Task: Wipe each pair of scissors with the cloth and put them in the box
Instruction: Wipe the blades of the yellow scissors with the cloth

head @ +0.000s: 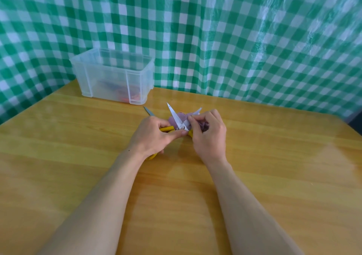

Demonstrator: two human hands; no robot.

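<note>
Yellow-handled scissors (175, 115) are spread wide, blades pointing away from me over the table's middle. My left hand (154, 135) grips the yellow handle, thumb lying near the pivot screw. My right hand (208, 135) pinches the right blade together with a purple cloth (182, 117), which is bunched behind the blades and partly hidden by my fingers. The clear plastic box (109, 74) stands at the back left, with blurred red and blue items showing through its wall. Behind my left hand pokes out the grey blade tip of another pair of scissors (148, 111).
The wooden table (78, 156) stretches wide around my arms. A green and white checked sheet (235, 39) hangs right behind the table's far edge and the box.
</note>
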